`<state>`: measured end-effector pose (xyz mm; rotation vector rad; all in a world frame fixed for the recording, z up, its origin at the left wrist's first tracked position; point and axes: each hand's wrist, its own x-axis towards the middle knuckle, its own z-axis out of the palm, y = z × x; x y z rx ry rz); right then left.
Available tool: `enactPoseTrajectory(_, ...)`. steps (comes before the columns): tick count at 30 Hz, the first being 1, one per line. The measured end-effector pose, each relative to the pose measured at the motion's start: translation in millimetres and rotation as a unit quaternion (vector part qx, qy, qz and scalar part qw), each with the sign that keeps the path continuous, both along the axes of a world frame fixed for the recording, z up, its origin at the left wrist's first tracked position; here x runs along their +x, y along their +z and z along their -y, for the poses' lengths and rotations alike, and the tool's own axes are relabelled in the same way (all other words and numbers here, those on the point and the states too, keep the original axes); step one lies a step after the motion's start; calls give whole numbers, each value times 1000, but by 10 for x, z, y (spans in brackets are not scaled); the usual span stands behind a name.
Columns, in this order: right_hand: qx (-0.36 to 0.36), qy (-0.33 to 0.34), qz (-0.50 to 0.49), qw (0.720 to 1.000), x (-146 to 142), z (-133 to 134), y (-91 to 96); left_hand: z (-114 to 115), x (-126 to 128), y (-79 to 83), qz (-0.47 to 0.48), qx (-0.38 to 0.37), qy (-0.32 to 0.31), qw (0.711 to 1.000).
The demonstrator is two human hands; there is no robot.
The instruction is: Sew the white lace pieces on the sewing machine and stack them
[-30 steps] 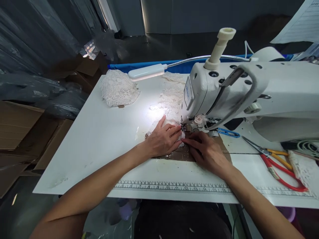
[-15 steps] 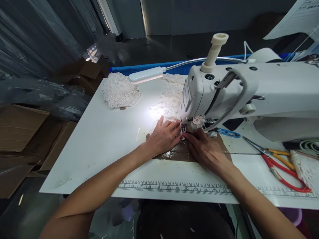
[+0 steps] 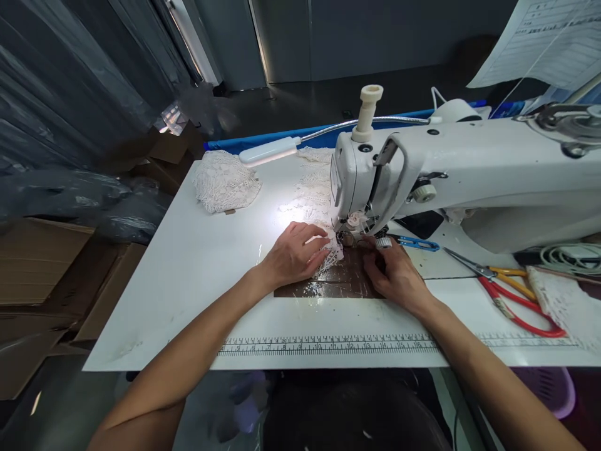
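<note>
My left hand [image 3: 298, 254] rests on the table left of the needle, its slightly bent fingers spread over a piece of white lace [image 3: 332, 258]. The lace runs up beside the presser foot [image 3: 342, 238] of a white sewing machine [image 3: 422, 169]. To the right of the foot is my right hand [image 3: 397, 272], thumb and fingers apart, index finger reaching under the machine head. I see nothing in its grasp, though some fingertips are hidden. Blue thread snips [image 3: 416, 243] lie just behind it. Brown tape [image 3: 335, 282] covers the table below both hands.
Lace is bundled [image 3: 225, 181] at the back left. A lamp [image 3: 270, 151] lights the sewing area. Red-handled scissors [image 3: 516, 307], a yellow-handled tool [image 3: 516, 285] and a lace piece [image 3: 563, 300] lie right. A printed ruler [image 3: 328, 346] follows the front edge. Cardboard boxes [image 3: 42, 269] stand left.
My hands have moved apart: the left drew back from the needle, uncovering lace, and the right shifted rightward with its thumb lifting away. The camera view has turned slightly right.
</note>
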<state>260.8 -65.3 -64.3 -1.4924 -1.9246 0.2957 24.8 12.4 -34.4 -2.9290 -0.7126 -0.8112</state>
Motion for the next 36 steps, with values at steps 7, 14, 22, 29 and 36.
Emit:
enactPoseTrajectory(7, 7, -2, -14, 1000, -25, 7, 43, -2, 2, -43, -10, -48, -161, 986)
enactPoseTrajectory(14, 43, -47, 55, 996, 343, -44, 235, -94, -3, -142, 5, -70, -140, 988)
enactPoseTrajectory(22, 11, -55, 252, 966, 744, -55, 75, -129, -13, -89, -50, -60, -150, 986)
enactPoseTrajectory(29, 17, -56, 144, 988, 478, 78, 151, -140, 64, -80, 62, -192, -106, 974)
enactPoseTrajectory(36, -104, -1, 87, 991, 66, 196, 191, -126, 163, -109, 150, -351, 40, 923)
